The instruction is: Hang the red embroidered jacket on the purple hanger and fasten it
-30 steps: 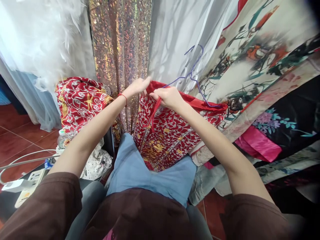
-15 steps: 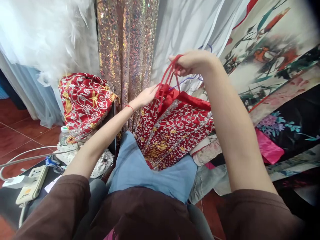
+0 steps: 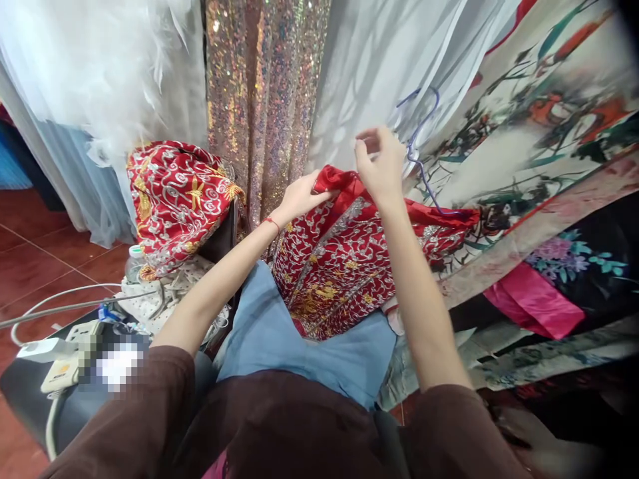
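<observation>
A red embroidered skirt (image 3: 344, 266) with silver and gold patterns spreads over my lap, its plain red waistband (image 3: 349, 189) uppermost. My left hand (image 3: 304, 194) grips that waistband at its left end, thumb on the near side. Just above the band is my right hand (image 3: 382, 163), fingers loosely curved with a gap by the thumb; nothing shows in it. A purple hanger (image 3: 424, 159) is attached at the skirt's right side, its hook standing up behind my right hand. The skirt's red ties are hard to make out now.
Another red embroidered garment (image 3: 182, 206) is draped at the left, near a bottle (image 3: 134, 263). A power strip (image 3: 67, 366) with cables lies on a dark seat (image 3: 30, 386). Behind hang a sequined cloth (image 3: 269, 100), white feathers (image 3: 124, 73) and a painted-flower fabric (image 3: 549, 106).
My right hand has let go of the red ties and lowered toward the waistband. The skirt's right side and the hanger show more fully; my left hand still grips the band.
</observation>
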`<state>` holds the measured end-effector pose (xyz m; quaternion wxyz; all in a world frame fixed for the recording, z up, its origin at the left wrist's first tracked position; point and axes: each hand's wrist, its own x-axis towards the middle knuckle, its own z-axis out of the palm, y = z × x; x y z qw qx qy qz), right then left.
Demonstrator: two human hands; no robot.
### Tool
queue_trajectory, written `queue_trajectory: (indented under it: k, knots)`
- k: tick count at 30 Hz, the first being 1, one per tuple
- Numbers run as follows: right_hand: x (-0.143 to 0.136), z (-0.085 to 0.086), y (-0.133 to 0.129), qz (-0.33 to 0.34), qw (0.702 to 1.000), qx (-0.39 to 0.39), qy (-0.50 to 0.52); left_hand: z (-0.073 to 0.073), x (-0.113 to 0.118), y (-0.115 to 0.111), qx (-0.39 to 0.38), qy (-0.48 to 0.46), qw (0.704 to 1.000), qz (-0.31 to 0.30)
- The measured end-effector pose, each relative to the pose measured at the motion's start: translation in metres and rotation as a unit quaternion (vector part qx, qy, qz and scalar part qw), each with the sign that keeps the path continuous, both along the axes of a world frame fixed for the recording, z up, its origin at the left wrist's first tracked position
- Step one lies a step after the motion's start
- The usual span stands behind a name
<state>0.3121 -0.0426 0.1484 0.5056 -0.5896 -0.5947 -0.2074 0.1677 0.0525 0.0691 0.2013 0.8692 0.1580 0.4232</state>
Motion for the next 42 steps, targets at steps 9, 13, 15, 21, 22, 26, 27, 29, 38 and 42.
queue_trajectory:
  k: [9,13,15,21,22,26,27,29,38,42]
  knots:
    - [-0.031,-0.121,-0.074,-0.169,0.974,0.06,0.136,-0.016,0.01,-0.018,0.031,-0.028,0.995,0.088]
    - [0.0,-0.107,-0.065,-0.177,0.978,0.023,0.111,-0.015,0.008,-0.02,0.028,-0.021,0.996,0.084]
    - [0.013,-0.094,-0.064,-0.132,0.983,-0.022,0.125,-0.014,0.007,-0.02,0.022,-0.016,0.996,0.087]
    - [0.012,-0.073,-0.061,0.023,0.984,-0.022,0.177,-0.003,0.002,-0.023,-0.011,-0.014,0.996,0.089]
    - [0.008,-0.073,-0.06,0.032,0.984,-0.021,0.175,0.0,0.001,-0.024,-0.016,-0.012,0.996,0.092]
    - [-0.003,-0.072,-0.055,0.062,0.982,-0.065,0.164,0.007,0.004,-0.027,-0.014,-0.009,0.991,0.132]
    - [-0.003,-0.072,-0.054,0.064,0.982,-0.076,0.162,0.007,0.006,-0.028,-0.013,-0.011,0.989,0.148]
    - [-0.001,-0.073,-0.051,0.053,0.984,-0.083,0.151,0.006,0.012,-0.03,-0.012,-0.017,0.984,0.178]
    - [-0.04,-0.163,-0.056,-0.007,0.975,0.042,0.217,0.0,0.023,-0.032,-0.036,-0.019,0.983,0.18]
    - [-0.066,-0.216,-0.048,-0.023,0.943,-0.042,0.33,0.0,0.022,-0.036,-0.051,0.014,0.982,0.182]
